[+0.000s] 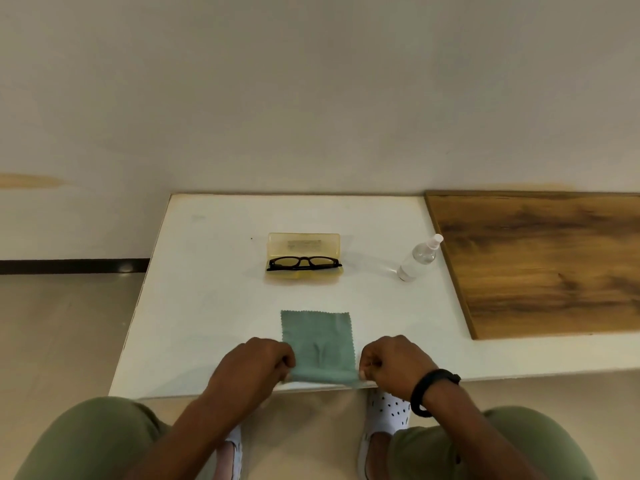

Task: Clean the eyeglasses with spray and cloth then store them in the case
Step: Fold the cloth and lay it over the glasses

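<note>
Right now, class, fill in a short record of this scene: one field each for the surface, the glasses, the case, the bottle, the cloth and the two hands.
surface: white tabletop, with a brown wooden board on its right
glasses: black-framed eyeglasses, folded, lying in the case
case: translucent yellow plastic case, lid open
bottle: clear spray bottle, upright, right of the case
cloth: grey-green cleaning cloth, flat at the near edge
left hand: pinching the cloth's near left corner
right hand: pinching its near right corner

Green cloth, yellow case, black eyeglasses, white table.
</note>
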The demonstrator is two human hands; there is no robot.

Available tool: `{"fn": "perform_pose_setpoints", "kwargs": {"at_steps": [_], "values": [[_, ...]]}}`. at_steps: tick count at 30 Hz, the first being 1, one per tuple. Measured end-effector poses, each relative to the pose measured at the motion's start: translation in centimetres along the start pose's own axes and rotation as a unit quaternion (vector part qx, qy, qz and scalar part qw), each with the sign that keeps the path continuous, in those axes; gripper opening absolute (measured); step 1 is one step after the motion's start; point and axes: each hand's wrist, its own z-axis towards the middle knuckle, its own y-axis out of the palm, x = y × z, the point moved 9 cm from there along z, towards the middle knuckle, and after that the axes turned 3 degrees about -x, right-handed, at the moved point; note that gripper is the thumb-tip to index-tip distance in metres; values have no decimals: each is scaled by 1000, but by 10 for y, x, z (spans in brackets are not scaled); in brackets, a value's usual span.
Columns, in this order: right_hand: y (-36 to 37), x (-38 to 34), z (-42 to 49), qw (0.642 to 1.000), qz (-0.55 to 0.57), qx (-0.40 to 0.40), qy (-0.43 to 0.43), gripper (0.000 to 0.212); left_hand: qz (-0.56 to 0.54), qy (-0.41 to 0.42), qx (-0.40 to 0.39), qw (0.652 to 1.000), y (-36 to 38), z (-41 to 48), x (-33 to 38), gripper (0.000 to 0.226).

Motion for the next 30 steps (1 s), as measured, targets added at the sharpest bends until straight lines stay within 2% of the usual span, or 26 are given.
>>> {"fn": "perform_pose_setpoints", "kwargs": {"at_steps": [11,25,30], "values": [[-42,6,37,985,89,146,8,15,-94,-14,73,993,-38,43,-12,13],[-43,2,49,980,86,178,27,21,-110,-32,98,989,-44,53,-17,15],[-50,1,45,974,88,207,38,12,-99,-25,106,989,-46,55,-13,21]]}}
